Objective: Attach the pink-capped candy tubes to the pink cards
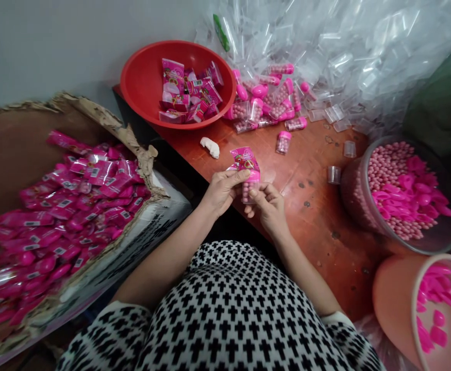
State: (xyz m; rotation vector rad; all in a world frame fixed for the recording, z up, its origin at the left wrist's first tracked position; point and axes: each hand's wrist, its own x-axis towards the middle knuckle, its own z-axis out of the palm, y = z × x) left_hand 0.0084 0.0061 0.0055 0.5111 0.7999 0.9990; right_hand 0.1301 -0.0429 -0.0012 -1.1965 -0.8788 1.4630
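Observation:
In front of my body, a small clear jar of pink candy balls with a bright pink cap is upright between my hands. A printed pink sachet stands up just behind its cap. My left hand is closed, its thumb pressed at the cap and the sachet's lower edge; its other fingers are partly hidden behind. My right hand grips the lower part of the jar, thumb in front. Just beyond them, a similar filled jar stands on the brown table.
A red basin holds pink sachets. At left, a torn cardboard box holds many packed pink packets. Filled jars and clear empty tubes are heaped behind. At right stand a candy tub and a peach bucket.

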